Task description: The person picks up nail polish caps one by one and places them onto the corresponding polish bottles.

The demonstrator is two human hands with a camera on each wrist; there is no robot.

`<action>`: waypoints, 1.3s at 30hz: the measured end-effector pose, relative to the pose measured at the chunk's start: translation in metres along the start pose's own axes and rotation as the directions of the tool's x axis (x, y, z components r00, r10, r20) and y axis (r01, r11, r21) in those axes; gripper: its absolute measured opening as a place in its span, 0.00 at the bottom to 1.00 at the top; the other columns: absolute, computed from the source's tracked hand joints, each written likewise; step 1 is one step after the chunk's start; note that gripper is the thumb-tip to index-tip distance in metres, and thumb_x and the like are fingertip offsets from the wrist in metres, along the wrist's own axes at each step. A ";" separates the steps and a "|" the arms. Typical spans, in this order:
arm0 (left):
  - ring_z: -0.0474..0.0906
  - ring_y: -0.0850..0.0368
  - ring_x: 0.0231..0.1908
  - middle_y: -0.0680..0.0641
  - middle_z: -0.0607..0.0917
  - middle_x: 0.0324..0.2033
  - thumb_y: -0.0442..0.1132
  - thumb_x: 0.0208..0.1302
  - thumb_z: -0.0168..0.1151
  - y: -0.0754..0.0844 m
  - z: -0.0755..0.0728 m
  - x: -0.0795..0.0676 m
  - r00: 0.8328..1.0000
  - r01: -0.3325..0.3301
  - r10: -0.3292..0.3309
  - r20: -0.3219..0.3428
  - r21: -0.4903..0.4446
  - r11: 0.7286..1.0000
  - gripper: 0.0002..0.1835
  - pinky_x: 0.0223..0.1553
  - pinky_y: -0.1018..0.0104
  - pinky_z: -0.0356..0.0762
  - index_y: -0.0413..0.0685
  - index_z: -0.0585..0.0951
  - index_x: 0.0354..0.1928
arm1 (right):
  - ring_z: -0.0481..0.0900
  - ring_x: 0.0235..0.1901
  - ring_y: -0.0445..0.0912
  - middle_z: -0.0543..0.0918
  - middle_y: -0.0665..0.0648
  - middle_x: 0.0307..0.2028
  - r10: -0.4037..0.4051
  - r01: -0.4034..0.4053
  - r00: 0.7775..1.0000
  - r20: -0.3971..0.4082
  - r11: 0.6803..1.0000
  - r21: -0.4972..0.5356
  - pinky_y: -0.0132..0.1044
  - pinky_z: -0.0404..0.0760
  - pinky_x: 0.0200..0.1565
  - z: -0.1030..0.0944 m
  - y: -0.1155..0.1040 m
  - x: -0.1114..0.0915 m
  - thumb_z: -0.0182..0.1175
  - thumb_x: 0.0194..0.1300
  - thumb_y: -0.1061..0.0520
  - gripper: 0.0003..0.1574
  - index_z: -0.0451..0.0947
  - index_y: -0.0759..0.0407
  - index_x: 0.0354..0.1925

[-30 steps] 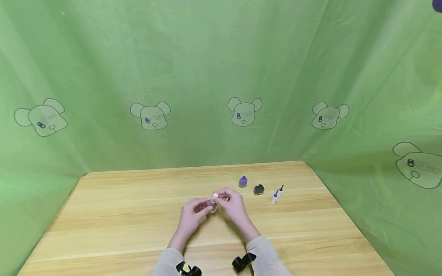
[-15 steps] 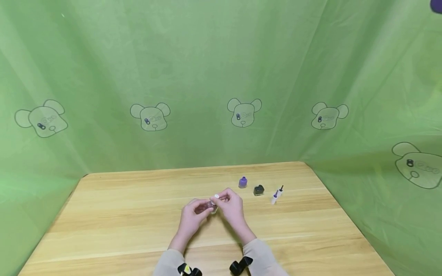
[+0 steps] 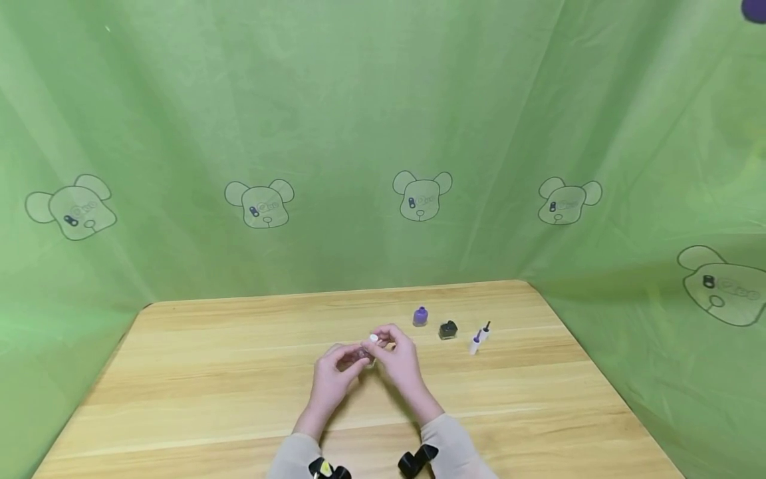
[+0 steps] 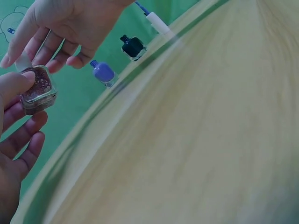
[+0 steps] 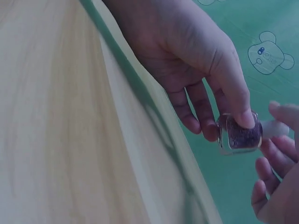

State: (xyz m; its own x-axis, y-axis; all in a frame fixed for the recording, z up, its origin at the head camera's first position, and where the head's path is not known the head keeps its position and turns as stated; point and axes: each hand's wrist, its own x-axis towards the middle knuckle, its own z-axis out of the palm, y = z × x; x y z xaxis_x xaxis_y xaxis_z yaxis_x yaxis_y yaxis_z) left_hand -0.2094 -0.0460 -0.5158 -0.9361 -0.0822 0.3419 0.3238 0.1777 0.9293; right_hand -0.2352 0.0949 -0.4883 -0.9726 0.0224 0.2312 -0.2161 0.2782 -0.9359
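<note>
Glittery bottle (image 4: pixel 43 95) — body pinched by left hand (image 3: pixel 332 376), white cap (image 5: pixel 275 129) — pinched by right hand (image 3: pixel 399 362)

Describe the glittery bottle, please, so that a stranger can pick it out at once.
Look above the wooden table. There the left hand holds the glittery bottle, while the right hand pinches the white cap at its neck. Its glitter sets it apart from the plain purple bottle and black bottle.

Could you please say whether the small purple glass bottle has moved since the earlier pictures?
No, the small purple glass bottle has not moved: it stands in the same spot relative to the far edge of the light wooden table.
</note>
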 end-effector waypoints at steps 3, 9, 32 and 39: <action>0.83 0.43 0.41 0.36 0.85 0.40 0.27 0.55 0.68 0.013 -0.003 -0.001 0.999 0.032 -0.032 0.021 -0.020 0.999 0.14 0.46 0.67 0.84 0.33 0.83 0.45 | 0.76 0.38 0.38 0.86 0.59 0.40 -0.012 0.011 0.997 0.076 1.000 0.018 0.26 0.72 0.37 -0.002 0.001 0.001 0.69 0.58 0.55 0.20 0.81 0.59 0.49; 0.83 0.42 0.43 0.34 0.84 0.42 0.28 0.57 0.67 0.019 -0.007 -0.001 0.998 0.036 -0.034 0.056 -0.029 0.999 0.15 0.48 0.67 0.84 0.30 0.81 0.47 | 0.80 0.46 0.39 0.87 0.58 0.47 0.013 -0.025 0.988 0.151 0.997 0.077 0.28 0.72 0.45 -0.005 0.001 0.003 0.65 0.62 0.57 0.17 0.82 0.57 0.51; 0.82 0.61 0.37 0.41 0.85 0.38 0.38 0.55 0.72 -0.013 -0.004 0.003 0.999 -0.010 0.011 0.042 -0.041 0.999 0.15 0.43 0.74 0.83 0.40 0.84 0.45 | 0.79 0.34 0.35 0.88 0.59 0.37 -0.016 0.013 0.998 0.067 0.999 0.043 0.26 0.75 0.36 0.000 0.004 0.003 0.69 0.58 0.56 0.13 0.85 0.58 0.42; 0.83 0.51 0.42 0.41 0.85 0.41 0.34 0.55 0.71 -0.009 -0.004 0.004 0.998 0.051 -0.050 0.035 -0.045 0.998 0.15 0.46 0.73 0.82 0.40 0.84 0.46 | 0.78 0.37 0.33 0.87 0.58 0.39 -0.021 0.018 0.994 0.108 0.999 0.030 0.25 0.71 0.38 -0.003 -0.003 0.004 0.68 0.59 0.55 0.14 0.84 0.58 0.44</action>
State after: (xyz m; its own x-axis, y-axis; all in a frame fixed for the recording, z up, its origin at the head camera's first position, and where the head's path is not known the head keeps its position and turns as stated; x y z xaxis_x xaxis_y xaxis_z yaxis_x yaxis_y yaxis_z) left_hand -0.2158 -0.0523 -0.5224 -0.9553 -0.0562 0.2902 0.2813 0.1288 0.9509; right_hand -0.2378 0.0975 -0.4839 -0.9714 -0.0873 0.2209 -0.2360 0.2494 -0.9392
